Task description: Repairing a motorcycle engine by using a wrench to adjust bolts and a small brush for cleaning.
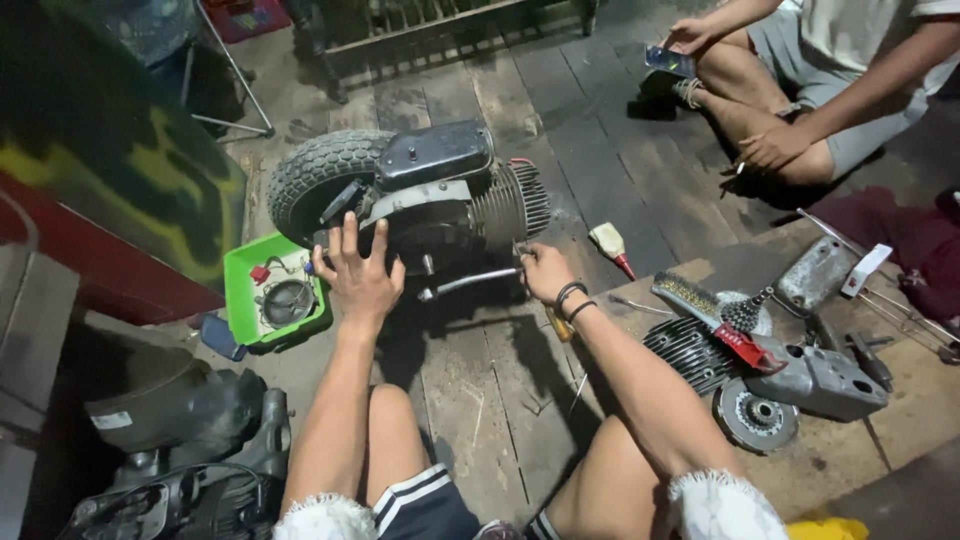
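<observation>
A scooter engine (440, 195) with a small tyre (320, 175) lies on the wooden floor in front of me. My left hand (358, 268) rests flat with spread fingers on the engine's near side, below the tyre. My right hand (546, 272) is closed around a thin tool at the engine's finned cylinder (515, 200), just above a chrome pipe (470, 283). Two dark bands sit on my right wrist.
A green tray (245, 300) of small parts sits left of the engine. Loose engine parts, a wire brush (690, 298) and a finned cylinder head (690, 352) lie at right. A small oil bottle (610, 245) stands nearby. Another person (820, 90) sits at the far right holding a phone.
</observation>
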